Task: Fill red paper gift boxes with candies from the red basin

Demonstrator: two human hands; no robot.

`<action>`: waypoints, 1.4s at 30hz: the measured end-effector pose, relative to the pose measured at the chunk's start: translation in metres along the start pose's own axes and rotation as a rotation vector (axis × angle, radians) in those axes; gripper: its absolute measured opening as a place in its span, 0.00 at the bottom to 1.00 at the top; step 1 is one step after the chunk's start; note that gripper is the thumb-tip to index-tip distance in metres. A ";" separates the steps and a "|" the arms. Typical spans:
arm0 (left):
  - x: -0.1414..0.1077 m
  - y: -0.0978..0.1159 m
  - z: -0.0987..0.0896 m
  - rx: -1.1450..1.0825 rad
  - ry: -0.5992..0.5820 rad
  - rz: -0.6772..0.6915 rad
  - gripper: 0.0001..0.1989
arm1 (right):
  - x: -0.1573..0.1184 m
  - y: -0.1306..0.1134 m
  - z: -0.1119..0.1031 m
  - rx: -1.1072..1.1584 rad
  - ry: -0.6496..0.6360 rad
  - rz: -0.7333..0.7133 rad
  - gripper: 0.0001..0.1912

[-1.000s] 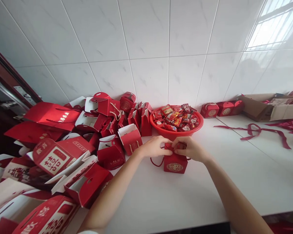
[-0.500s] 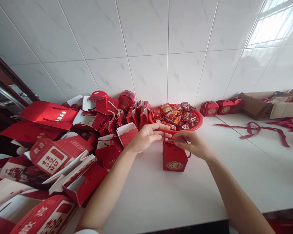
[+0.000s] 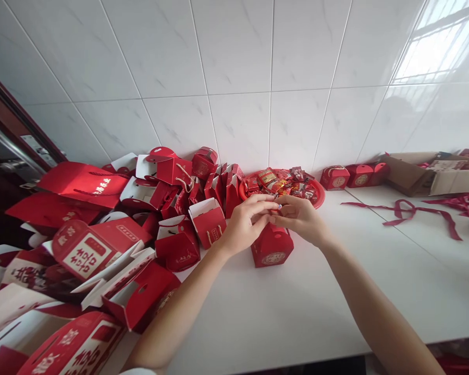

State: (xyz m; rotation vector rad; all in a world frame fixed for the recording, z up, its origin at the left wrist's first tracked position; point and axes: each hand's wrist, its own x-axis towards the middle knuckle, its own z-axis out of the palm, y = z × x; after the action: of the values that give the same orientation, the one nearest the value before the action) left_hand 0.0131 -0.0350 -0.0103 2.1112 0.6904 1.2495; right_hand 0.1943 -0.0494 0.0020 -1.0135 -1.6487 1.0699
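A small red box [image 3: 273, 250] with a round gold emblem stands on the white table [image 3: 281, 317], tilted slightly. Over its top my left hand [image 3: 247, 221] and my right hand [image 3: 300, 217] meet, both with bent fingers closed together. What they hold at the top of the box, if anything, is hidden by the fingers. Just behind them lies a red round tray [image 3: 321, 197] filled with wrapped sweets [image 3: 273, 179].
Many open red and white boxes [image 3: 86, 250] are piled on the left. By the tiled wall stand several closed red boxes [image 3: 336, 178] and a brown cardboard box [image 3: 410, 177]. Dark red ribbons [image 3: 410, 211] lie at the right.
My hands have come closer together over the box. The box has shifted a little to the left and turned, and its cord handle is no longer visible.
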 end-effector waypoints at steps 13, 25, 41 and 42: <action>0.003 -0.017 0.001 -0.017 0.098 -0.088 0.16 | 0.012 0.009 0.010 0.057 0.070 0.014 0.13; 0.002 -0.020 -0.002 0.161 -0.041 -0.184 0.31 | 0.011 0.021 0.012 0.268 0.196 -0.002 0.13; -0.003 -0.036 0.005 0.418 -0.304 -0.461 0.09 | 0.006 0.027 0.009 0.435 0.058 0.071 0.12; -0.003 -0.036 0.006 0.399 -0.302 -0.469 0.08 | 0.006 0.028 0.009 0.442 0.047 0.076 0.12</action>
State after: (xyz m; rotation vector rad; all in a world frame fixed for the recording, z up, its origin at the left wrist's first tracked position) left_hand 0.0123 -0.0133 -0.0396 2.1952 1.2815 0.5566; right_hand 0.1881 -0.0373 -0.0247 -0.8038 -1.2647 1.3739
